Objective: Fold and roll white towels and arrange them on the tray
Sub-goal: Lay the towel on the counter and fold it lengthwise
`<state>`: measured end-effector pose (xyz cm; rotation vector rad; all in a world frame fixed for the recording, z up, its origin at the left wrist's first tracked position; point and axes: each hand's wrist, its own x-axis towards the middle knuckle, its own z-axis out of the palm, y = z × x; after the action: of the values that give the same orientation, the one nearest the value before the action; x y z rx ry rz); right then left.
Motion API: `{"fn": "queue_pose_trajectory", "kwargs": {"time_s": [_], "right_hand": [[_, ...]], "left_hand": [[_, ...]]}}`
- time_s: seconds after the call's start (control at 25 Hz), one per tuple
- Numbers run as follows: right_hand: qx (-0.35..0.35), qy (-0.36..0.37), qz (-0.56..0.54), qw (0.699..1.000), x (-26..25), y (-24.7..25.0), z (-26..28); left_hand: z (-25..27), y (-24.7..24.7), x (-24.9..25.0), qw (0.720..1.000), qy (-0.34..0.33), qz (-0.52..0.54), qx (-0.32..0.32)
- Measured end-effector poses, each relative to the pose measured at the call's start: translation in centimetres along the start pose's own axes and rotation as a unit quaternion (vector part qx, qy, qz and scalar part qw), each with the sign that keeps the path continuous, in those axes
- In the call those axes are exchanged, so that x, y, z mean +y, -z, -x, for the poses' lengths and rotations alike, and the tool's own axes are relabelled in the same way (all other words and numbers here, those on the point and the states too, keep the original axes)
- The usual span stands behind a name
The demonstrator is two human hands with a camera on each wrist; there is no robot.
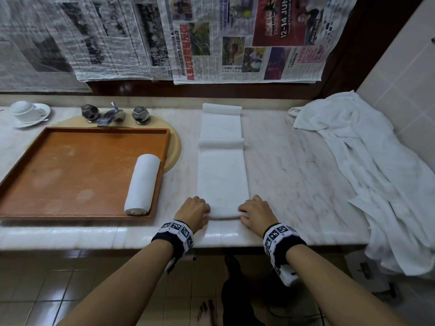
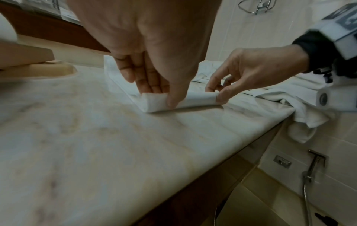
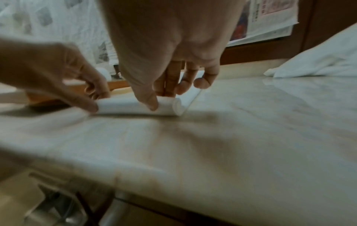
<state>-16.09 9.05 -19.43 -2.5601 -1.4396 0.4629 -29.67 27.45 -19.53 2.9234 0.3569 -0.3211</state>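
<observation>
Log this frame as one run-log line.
phase: start of roll | left hand and right hand: pinching near end of folded towel strip | wooden tray: one rolled towel | towel pile: waiting

bare forearms, black wristbands (image 1: 173,241), checkered marker tags

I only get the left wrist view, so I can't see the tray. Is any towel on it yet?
Observer: Yes, one rolled towel lies along the right edge of the tray.
Operator: How far along is the roll in the hands?
Observer: Barely started; the folded strip stretches flat toward the wall.
Operator: Any more towels waiting?
Observer: The head view shows the full heap of white cloth draping over the counter's right end.
</observation>
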Motion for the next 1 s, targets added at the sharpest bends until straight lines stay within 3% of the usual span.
{"fn": "queue_pose_trajectory", "kwargs": {"time_s": [0.16,0.32,0.56,0.8,1.0], "right_hand": [[-0.037,-0.045,-0.093,0.994,0.9,0.5,0.1],[-0.027,-0.068,-0.135,0.988,0.7,0.7,0.3],[0.001,-0.112,-0.104,0.988,0.1,0.6,-0.7],[0.046,-0.031,-0.058,0.997,-1.5,-0.9,-0.6],[0.057,-0.01,-0.05,0.997,-1.7,-1.5,0.1]], "left_hand": [[0.2,0.2,-0.8,1.0,0.006,0.012,-0.022],[-0.1,0.9,-0.9,0.999,0.042,0.021,-0.021],[-1.3,1.3,-0.1,0.995,0.089,0.04,-0.02],[-0.9,-0.3,1.0,0.995,0.081,0.063,0.002],[-0.3,-1.1,1.3,0.997,0.049,0.05,0.012]]}}
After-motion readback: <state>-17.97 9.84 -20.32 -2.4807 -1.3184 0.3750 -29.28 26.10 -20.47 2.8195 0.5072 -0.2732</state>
